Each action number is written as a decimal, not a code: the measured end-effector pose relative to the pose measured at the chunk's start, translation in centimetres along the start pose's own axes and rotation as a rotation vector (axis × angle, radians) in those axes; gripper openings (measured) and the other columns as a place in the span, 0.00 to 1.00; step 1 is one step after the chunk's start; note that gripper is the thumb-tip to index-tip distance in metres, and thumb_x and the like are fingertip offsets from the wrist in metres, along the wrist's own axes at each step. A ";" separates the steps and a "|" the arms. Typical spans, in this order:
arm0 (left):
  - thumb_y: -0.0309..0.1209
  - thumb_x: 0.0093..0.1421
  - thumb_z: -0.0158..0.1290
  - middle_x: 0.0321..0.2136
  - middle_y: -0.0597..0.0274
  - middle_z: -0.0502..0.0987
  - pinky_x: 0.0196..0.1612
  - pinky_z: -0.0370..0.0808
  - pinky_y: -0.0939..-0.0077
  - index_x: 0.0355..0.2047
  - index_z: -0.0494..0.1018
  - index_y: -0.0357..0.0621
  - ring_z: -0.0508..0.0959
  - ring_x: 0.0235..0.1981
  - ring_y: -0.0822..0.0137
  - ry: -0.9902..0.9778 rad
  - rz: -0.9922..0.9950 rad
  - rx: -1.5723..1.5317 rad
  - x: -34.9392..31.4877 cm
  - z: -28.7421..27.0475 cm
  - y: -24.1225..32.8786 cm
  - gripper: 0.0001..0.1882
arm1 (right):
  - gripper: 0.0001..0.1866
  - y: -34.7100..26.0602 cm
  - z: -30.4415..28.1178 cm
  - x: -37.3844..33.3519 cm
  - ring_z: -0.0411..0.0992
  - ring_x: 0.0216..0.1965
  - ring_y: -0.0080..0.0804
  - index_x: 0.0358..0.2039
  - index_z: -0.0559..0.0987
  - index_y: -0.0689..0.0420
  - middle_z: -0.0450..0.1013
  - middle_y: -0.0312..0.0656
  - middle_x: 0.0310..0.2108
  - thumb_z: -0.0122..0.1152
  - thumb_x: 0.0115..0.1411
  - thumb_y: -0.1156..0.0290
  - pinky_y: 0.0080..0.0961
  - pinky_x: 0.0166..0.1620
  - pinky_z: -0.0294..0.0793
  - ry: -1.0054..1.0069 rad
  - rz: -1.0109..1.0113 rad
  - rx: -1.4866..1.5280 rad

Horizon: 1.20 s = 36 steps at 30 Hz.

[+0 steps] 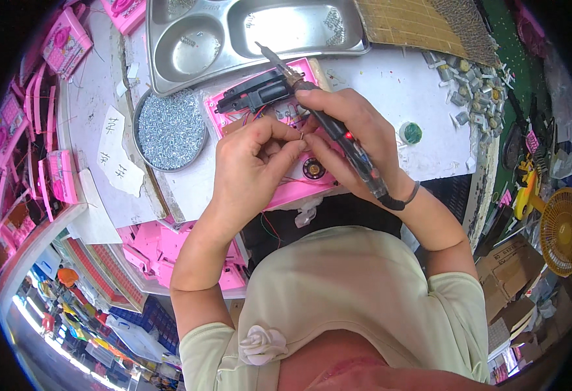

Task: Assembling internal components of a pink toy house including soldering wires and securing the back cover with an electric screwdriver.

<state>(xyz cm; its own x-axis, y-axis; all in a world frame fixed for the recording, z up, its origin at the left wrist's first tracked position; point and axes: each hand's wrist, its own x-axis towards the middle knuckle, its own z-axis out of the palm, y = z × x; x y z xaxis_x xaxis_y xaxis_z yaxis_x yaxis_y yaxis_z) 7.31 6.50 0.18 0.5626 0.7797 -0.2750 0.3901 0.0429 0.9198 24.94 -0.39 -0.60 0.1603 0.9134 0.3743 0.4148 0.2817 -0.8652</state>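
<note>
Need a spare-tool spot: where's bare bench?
Best: white tabletop between pink housing and metal-parts heap, around the green round item. Smaller: just below the bowl of metal pieces. Crowded: inside the housing; metal tray beyond it.

Single wide fisheye view from the wearer's head, looking steeply down, left hand (250, 166) and right hand (358, 124) close below, surface (439, 153) beneath them, torso (338, 280) at bottom.
</note>
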 end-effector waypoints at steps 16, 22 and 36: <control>0.19 0.52 0.62 0.43 0.55 0.73 0.40 0.76 0.69 0.35 0.76 0.37 0.78 0.37 0.58 -0.206 0.482 0.385 0.0 -1.0 0.0 0.10 | 0.08 -0.2 -8.8 -2.5 0.67 0.20 0.24 0.32 0.80 0.63 0.73 0.40 0.24 0.65 0.49 0.78 0.21 0.25 0.64 -0.249 0.097 0.196; 0.18 0.51 0.62 0.43 0.55 0.73 0.38 0.77 0.68 0.35 0.75 0.37 0.80 0.37 0.59 -0.195 0.547 0.439 0.0 -1.0 -0.1 0.10 | 0.10 0.5 -8.0 -0.8 0.69 0.18 0.24 0.33 0.80 0.61 0.75 0.40 0.26 0.64 0.47 0.78 0.21 0.24 0.66 -0.341 0.088 0.230; 0.19 0.51 0.62 0.42 0.55 0.74 0.37 0.78 0.67 0.35 0.74 0.40 0.80 0.37 0.57 -0.160 0.573 0.465 0.1 -0.8 -0.4 0.12 | 0.11 0.3 -7.5 0.9 0.73 0.25 0.35 0.33 0.81 0.58 0.78 0.38 0.26 0.65 0.45 0.77 0.28 0.30 0.73 -0.469 0.029 0.127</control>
<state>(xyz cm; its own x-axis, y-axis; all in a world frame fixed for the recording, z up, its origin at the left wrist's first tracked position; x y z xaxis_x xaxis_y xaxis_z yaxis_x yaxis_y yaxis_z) 6.66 7.05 -0.04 0.8552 0.4987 0.1410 0.2519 -0.6378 0.7279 31.90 -1.70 1.95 -0.2626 0.9473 0.1837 0.2991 0.2609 -0.9179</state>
